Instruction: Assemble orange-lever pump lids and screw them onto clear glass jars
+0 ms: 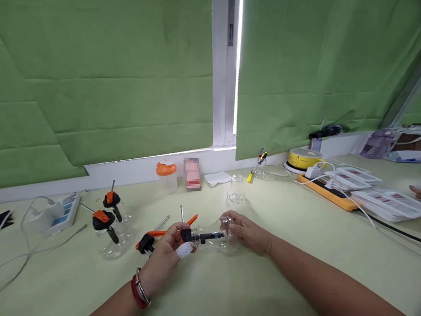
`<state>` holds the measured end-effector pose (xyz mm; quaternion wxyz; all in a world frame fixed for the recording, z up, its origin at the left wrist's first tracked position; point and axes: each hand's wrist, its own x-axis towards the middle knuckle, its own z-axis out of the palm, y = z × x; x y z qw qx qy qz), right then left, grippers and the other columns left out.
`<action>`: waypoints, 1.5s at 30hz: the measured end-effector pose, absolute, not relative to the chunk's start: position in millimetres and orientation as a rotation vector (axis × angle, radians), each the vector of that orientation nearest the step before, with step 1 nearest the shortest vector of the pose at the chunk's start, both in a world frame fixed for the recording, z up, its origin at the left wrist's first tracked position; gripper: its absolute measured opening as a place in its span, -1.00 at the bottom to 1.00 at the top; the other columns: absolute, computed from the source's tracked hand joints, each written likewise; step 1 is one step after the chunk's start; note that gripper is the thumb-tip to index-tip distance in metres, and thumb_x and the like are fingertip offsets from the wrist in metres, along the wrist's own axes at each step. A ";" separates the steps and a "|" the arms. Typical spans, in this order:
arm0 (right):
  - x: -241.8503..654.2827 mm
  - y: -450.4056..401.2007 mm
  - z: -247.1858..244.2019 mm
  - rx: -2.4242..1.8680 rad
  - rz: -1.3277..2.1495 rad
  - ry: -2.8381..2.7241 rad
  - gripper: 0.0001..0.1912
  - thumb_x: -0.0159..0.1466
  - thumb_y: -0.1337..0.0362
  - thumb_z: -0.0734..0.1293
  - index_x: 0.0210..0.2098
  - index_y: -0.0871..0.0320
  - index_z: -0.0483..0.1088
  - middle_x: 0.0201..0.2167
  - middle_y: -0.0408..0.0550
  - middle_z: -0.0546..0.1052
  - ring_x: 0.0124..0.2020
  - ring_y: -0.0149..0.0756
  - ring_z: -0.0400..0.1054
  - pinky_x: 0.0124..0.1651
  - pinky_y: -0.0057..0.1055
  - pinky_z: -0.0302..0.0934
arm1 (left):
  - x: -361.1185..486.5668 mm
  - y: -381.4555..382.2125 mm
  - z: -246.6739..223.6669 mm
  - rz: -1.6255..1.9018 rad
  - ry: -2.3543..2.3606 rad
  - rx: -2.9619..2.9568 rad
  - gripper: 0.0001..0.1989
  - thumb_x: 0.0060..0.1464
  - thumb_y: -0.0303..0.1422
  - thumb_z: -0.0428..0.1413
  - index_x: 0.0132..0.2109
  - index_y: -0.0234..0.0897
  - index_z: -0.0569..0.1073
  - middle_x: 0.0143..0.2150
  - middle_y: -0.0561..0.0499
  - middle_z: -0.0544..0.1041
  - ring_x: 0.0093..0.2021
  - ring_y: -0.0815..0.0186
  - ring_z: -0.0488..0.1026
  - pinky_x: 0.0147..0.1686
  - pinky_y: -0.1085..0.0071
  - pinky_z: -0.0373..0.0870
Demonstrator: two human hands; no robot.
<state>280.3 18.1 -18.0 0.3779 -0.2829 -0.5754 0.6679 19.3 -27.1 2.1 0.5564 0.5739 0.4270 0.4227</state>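
A clear bottle [215,245] lies sideways in the air between my hands, its neck toward the left. My left hand [167,251], with white tape round the thumb, grips the black-and-orange lid [185,236] at the neck. A dark tube [213,236] runs from this lid into the bottle. My right hand [251,234] is closed round the wide base. Behind my left hand is another black lid [146,243] with an orange lever and metal rod on the table. Two clear bottles with similar lids [103,219] stand at the left.
An upturned clear jar [236,189], an orange-lidded cup [167,177] and white paper [218,178] sit toward the wall. Cables run from a white power strip [65,213] at left and an orange one [328,192] at right. Another person's hand [419,192] shows at far right, near card stacks [390,206].
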 end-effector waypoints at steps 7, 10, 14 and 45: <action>284.0 20.3 -16.7 -0.754 1.674 -1.470 -0.58 0.17 0.02 0.36 -0.10 0.14 0.28 -0.24 -0.08 0.35 -0.26 -0.37 0.26 -0.32 -0.45 0.15 | 17.3 -27.5 2.9 0.914 0.969 1.429 -0.52 0.03 -0.27 0.19 0.09 -0.11 0.25 -0.16 0.00 0.43 -0.17 0.29 0.42 -0.06 0.27 0.35; 285.0 20.8 -15.4 -0.771 1.668 -1.471 -0.56 0.16 0.01 0.37 -0.09 0.14 0.29 -0.23 -0.07 0.35 -0.27 -0.36 0.26 -0.33 -0.44 0.14 | 17.2 -27.2 1.1 0.880 0.935 1.423 -0.43 -0.04 -0.30 0.24 0.12 -0.13 0.25 -0.14 -0.05 0.45 -0.14 0.23 0.42 -0.11 0.28 0.36; 285.5 20.0 -14.5 -0.763 1.668 -1.487 -0.55 0.14 0.02 0.38 -0.08 0.12 0.29 -0.20 -0.06 0.35 -0.23 -0.33 0.26 -0.30 -0.43 0.15 | 16.9 -25.9 0.3 0.934 0.979 1.434 -0.44 -0.13 -0.34 0.29 0.07 -0.16 0.34 -0.13 -0.07 0.47 -0.16 0.23 0.40 -0.11 0.30 0.34; 287.5 22.9 -18.4 -0.666 1.454 -1.723 -0.25 -0.08 0.16 0.55 0.05 0.06 0.23 0.00 0.02 0.25 -0.01 -0.22 0.19 0.06 -0.23 0.13 | 21.7 -29.4 1.7 0.975 1.027 1.331 -0.55 -0.18 -0.31 0.30 -0.09 -0.16 0.38 -0.27 0.02 0.41 -0.27 0.28 0.38 -0.23 0.33 0.34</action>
